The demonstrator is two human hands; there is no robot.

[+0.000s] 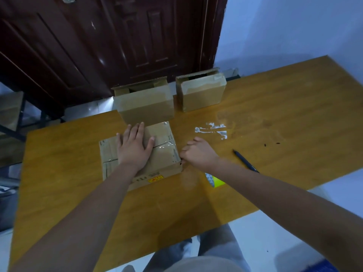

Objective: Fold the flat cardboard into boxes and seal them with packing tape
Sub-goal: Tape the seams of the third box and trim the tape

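while my left hand [135, 146] presses flat on the box [140, 156] mid-table, my right hand [196, 153], curled, pinches at its right edge; the tape seam runs left-right, toward my right.

Both arms extend forward from the body, bare from the elbow down, forearms converging slightly toward the hands. The left hand [134, 147] lies palm down, fingers straight and held close together, thumb spread out to the right, wrist level with the forearm. The right hand [198, 153] is turned knuckles up, its fingers curled tightly inward toward the left in a pinch; what they pinch cannot be made out. The hands are near each other, not touching.
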